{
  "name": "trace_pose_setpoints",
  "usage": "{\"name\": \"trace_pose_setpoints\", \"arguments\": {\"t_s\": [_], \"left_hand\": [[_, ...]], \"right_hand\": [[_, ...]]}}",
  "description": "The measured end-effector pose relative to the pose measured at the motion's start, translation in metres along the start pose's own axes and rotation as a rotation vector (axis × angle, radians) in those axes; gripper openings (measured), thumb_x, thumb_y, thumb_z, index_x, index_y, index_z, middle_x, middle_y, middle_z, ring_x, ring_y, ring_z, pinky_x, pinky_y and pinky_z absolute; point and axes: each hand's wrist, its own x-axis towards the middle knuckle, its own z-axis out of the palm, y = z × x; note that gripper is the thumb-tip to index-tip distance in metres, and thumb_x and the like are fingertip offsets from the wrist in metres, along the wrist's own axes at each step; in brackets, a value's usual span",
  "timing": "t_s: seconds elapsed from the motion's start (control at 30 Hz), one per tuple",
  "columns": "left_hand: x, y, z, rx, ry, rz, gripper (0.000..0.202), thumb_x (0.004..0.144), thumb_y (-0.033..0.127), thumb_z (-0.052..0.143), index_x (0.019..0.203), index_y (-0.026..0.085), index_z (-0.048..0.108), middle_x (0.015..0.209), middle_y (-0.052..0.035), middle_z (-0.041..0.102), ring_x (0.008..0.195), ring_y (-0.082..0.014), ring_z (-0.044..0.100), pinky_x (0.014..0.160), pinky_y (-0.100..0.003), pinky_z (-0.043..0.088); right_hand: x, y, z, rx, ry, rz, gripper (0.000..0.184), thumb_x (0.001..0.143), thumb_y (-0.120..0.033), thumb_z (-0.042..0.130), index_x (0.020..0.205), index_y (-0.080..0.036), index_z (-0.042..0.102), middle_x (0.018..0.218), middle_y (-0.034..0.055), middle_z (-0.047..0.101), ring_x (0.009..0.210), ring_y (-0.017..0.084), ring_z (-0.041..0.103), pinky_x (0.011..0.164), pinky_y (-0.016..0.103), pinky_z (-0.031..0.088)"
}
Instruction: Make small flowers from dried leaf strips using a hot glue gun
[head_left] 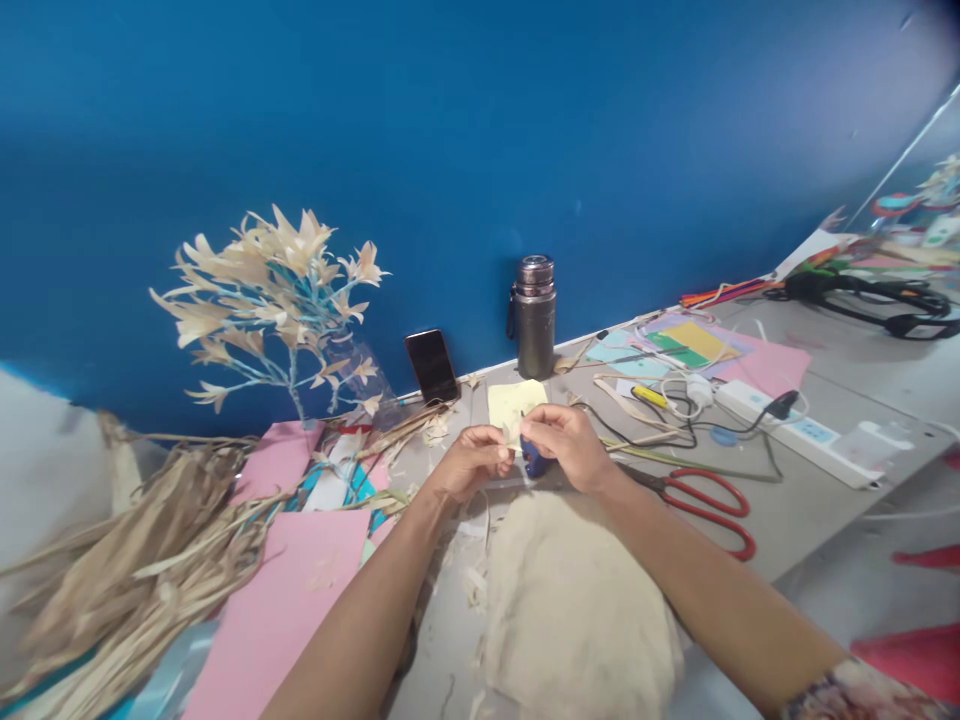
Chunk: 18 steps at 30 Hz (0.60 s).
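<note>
Lying far left: dried husk strips point(142, 560) heaped on the table edge, partly over pink paper sheet point(300, 590).
Paper-flower branch point(277, 290): upright against blue wall, behind the pink sheets.
Phone point(432, 366): leaning on wall, screen dark.
Left hand point(472, 462): closed in a narrow pinch on pale husk piece point(512, 432).
Pale husk piece: between both hands, above table, just in front of yellow note point(517, 398).
Flask point(535, 316): upright by wall, behind the hands.
Right hand point(571, 442): curled around blue tool point(534, 460), fingertips touching the husk piece; tool type unclear.
Cream mound point(570, 600): between the forearms, below the hands.
Red scissors point(705, 500): flat on table, just right of right wrist.
Power strip point(802, 435): farther right, cable plugged in.
</note>
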Motion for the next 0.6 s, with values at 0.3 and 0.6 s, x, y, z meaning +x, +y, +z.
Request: {"name": "trace_pose_setpoints", "arguments": {"t_s": [0.3, 0.6], "left_hand": [[0.0019, 0.0001, 0.0001, -0.012, 0.058, -0.038, 0.031, 0.055, 0.022, 0.091, 0.076, 0.011, 0.071, 0.062, -0.0008, 0.066, 0.048, -0.0087, 0.058, 0.050, -0.020, 0.043], [0.0078, -0.0051, -0.0055, -0.083, 0.117, -0.083, 0.026, 0.069, 0.023, 0.083, 0.086, 0.010, 0.069, 0.068, -0.0042, 0.067, 0.051, -0.0092, 0.057, 0.047, -0.020, 0.043]], "right_hand": [[0.0002, -0.0019, -0.0018, -0.080, -0.011, -0.093, 0.019, 0.080, -0.031, 0.068, 0.068, -0.017, 0.065, 0.057, -0.0035, 0.053, 0.050, 0.008, 0.040, 0.048, 0.023, 0.030], [0.0013, -0.0034, 0.0003, 0.030, 0.030, -0.002, 0.022, 0.075, -0.035, 0.072, 0.066, -0.016, 0.066, 0.049, -0.0050, 0.046, 0.046, 0.008, 0.036, 0.045, 0.023, 0.024]]}}
